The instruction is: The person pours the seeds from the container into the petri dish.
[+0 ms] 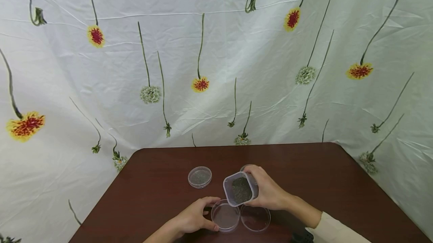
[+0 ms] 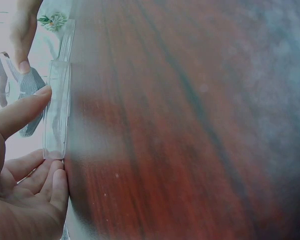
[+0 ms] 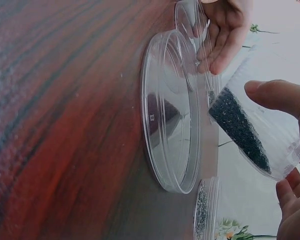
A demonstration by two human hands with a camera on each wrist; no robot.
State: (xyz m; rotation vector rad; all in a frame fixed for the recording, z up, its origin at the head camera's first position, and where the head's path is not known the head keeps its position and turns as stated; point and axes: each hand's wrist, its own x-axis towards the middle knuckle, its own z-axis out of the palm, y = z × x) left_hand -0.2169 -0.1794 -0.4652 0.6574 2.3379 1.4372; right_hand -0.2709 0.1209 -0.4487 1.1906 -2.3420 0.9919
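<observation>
My left hand [image 1: 196, 214] holds a clear round petri dish [image 1: 226, 216] by its left side, thumb at the near edge and fingers at the far edge. In the left wrist view, thumb and fingers span the dish [image 2: 57, 115] from the side. My right hand [image 1: 268, 190] grips a clear square plastic tub [image 1: 228, 186], tilted with its mouth toward the left-hand dish. Dark loose grains [image 3: 240, 130] lie banked along the tub's lower side. A second clear dish [image 1: 256, 220], with no grains showing inside, sits just right of the held one.
Behind the left hand, a dish [image 1: 199, 177] with a thin layer of grains stands on the dark brown table [image 1: 162, 171]. Another dish [image 3: 205, 210] with grains is mostly hidden behind my right hand in the head view. A flower-printed white cloth [image 1: 216, 55] hangs behind the table.
</observation>
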